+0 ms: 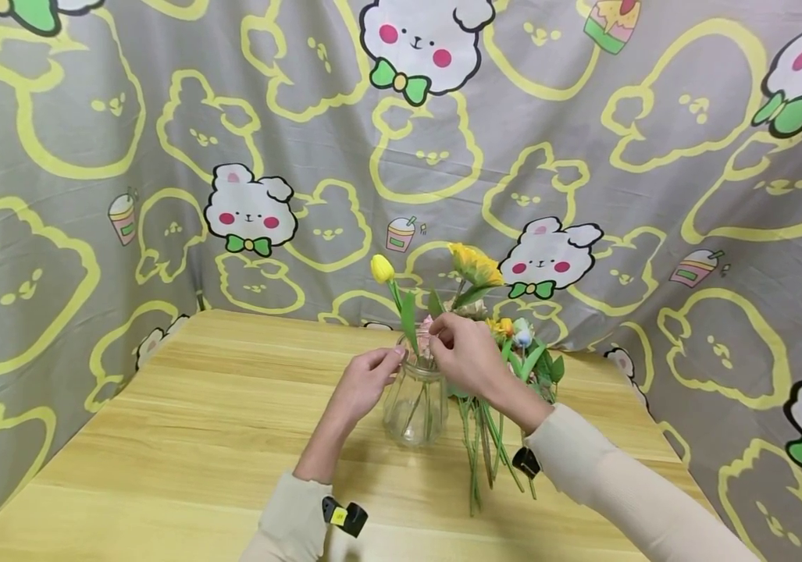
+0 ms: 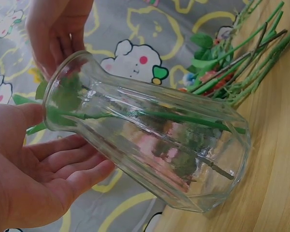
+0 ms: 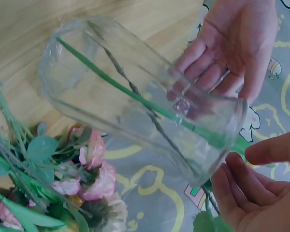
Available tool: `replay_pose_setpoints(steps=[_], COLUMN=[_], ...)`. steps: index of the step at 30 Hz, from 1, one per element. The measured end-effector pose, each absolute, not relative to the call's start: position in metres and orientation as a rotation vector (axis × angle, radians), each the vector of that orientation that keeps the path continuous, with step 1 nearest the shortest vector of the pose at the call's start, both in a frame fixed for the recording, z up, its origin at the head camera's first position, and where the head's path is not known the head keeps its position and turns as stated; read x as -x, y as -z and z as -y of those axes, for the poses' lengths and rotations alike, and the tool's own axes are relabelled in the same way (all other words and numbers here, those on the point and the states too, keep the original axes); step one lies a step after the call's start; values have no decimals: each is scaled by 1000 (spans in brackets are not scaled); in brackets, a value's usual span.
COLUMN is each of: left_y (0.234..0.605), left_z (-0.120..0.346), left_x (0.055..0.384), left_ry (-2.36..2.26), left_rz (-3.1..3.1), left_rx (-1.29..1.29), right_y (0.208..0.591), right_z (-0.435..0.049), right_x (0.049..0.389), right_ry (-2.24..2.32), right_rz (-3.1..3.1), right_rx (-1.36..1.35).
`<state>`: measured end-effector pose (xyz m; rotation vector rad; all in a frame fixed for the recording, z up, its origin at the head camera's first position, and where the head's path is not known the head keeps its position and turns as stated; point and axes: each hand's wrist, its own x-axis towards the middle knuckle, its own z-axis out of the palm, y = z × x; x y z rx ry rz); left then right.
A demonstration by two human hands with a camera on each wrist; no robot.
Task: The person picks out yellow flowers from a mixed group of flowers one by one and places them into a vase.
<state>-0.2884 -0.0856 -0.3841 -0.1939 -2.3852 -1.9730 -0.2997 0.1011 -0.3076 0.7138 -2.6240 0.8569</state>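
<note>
Glass vase point(image 1: 411, 417) stands upright on the wooden table point(image 1: 232, 437), slightly right of its middle. Clear, colourless; broad faceted body narrowing to a neck, then a flared round lip. Bright highlights along the facets.

Two stems inside, slanting and crossing: a smooth bright green stem point(image 3: 135, 95) and a thin dark brown stem point(image 3: 121, 70) with knobbly joints. Above the lip, a closed yellow tulip point(image 1: 383, 268) leans left; a wide yellow bloom point(image 1: 476, 267) with layered petals leans right.

Left hand point(image 1: 365, 382): at the left of the neck, thumb by the lip, fingers extended and apart, not clamped. Right hand point(image 1: 467, 355): at the right of the lip, fingers bent, thumb and forefinger close together; cannot tell whether they pinch anything.

Loose bunch of flowers point(image 1: 534, 363) lies right of the vase, stems toward the near side.
</note>
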Motion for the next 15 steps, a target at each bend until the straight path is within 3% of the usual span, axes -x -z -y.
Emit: replay_pose_setpoints(steps=[15], left_y=[384], left_z=[86], left_x=[289], left_ry=[1977], left_rz=[2390], left_rx=[183], right_y=[296], right_z=[-138], right_x=[303], right_ry=[-797], right_rz=[2644], right_rx=[-641])
